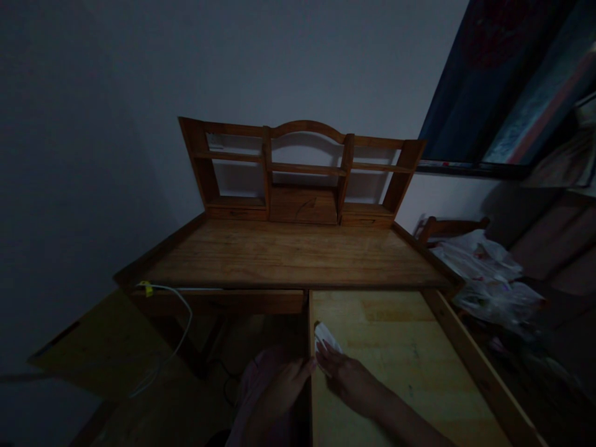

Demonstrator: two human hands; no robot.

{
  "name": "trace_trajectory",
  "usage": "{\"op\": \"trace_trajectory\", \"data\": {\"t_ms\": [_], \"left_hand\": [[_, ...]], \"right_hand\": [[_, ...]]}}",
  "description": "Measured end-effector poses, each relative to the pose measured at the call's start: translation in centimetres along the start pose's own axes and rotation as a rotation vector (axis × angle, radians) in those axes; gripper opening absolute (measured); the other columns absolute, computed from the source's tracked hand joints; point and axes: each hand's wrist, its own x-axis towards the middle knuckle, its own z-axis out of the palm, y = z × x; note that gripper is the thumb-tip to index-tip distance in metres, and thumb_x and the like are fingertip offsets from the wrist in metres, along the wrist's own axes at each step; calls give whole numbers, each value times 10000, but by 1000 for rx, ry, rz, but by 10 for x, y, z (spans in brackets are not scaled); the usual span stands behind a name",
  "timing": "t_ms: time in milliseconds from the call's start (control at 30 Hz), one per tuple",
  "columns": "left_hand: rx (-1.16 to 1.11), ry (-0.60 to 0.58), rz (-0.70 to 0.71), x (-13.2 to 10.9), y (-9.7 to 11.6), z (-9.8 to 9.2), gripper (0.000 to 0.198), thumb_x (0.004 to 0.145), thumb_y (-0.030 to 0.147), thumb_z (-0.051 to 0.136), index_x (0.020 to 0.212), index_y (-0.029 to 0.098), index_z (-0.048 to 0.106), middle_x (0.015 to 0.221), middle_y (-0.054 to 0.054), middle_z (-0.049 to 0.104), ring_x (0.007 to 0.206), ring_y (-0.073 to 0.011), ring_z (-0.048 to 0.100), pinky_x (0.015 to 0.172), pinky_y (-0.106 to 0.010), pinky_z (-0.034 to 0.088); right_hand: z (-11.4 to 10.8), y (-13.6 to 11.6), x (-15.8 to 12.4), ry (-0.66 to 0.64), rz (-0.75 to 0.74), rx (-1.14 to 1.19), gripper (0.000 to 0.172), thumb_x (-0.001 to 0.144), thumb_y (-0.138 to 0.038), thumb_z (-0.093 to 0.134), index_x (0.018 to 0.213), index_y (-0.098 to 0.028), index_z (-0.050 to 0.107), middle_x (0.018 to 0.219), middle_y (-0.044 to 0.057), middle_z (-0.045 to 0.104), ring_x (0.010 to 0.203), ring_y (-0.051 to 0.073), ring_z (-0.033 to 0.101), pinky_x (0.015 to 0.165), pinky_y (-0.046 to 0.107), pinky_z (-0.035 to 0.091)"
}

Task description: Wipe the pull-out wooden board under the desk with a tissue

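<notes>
A wooden drawer [395,347] is pulled out from the right half of the desk, its pale bottom showing. My right hand [344,375] is inside it, near the left wall, with a white cloth or tissue [327,336] under its fingers. The cloth lies against the drawer's bottom and left side. Just to the left, my left hand [294,377] grips the drawer's left wall [311,403] from outside. Dim light hides the detail of its fingers.
The wooden desktop [298,251] carries a shelf hutch [305,167] against the wall. A second drawer front [261,302] is at left. A pale cable [189,310] hangs by a yellow panel [107,344]. Plastic bags [484,261] sit on a chair at right.
</notes>
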Motion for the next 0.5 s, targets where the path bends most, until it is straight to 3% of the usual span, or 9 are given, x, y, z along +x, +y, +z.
{"op": "trace_trajectory", "data": {"t_ms": [133, 267, 500], "left_hand": [[37, -36, 21, 0, -2, 1, 475, 1020, 316, 273, 1396, 312, 562, 1410, -15, 605, 1293, -207, 542, 1143, -323, 355], [120, -111, 24, -5, 8, -10, 506, 978, 148, 336, 1438, 242, 524, 1471, -78, 543, 1355, -218, 496, 1173, -338, 316], [134, -115, 7, -5, 13, -13, 496, 968, 121, 342, 1395, 246, 563, 1457, -62, 557, 1353, -204, 500, 1176, -327, 315]], "right_hand": [[2, 7, -3, -15, 15, 47, 847, 747, -22, 484, 1560, -216, 347, 1598, 58, 264, 1475, 202, 229, 1220, 378, 241], [1, 12, -8, -28, -10, 84, 870, 719, 1, 482, 1552, -222, 363, 1594, 49, 266, 1472, 194, 235, 1218, 377, 246], [-16, 15, -15, 17, -95, 198, 644, 837, -21, 489, 1448, -218, 532, 1528, 62, 407, 1426, 202, 352, 1200, 378, 291]]}}
